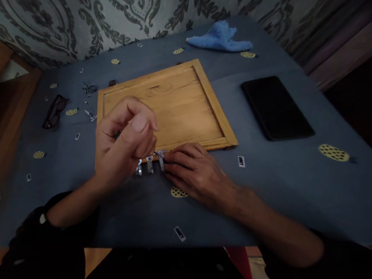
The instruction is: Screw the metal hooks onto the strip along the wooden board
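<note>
Silver metal fittings (150,164) sit in a row at the near edge of a framed, yellow-brown wooden panel (182,104) on the blue-grey, cloth-covered counter (211,224). The step looks like positioning the rightmost one; the next move calls for steady fingers. The right hand (199,173) touches it, fingers together, grip unclear; the left hand (124,138) is curled closed above, any contents hidden.

From view centre: crumpled blue cloth (218,37), 12 o'clock | flat black tablet (277,108), 2 o'clock | tablecloth (302,184) with yellow pineapple print, 3 o'clock | dark glasses (55,111), 9 o'clock | patterned backdrop (129,4), 11 o'clock
</note>
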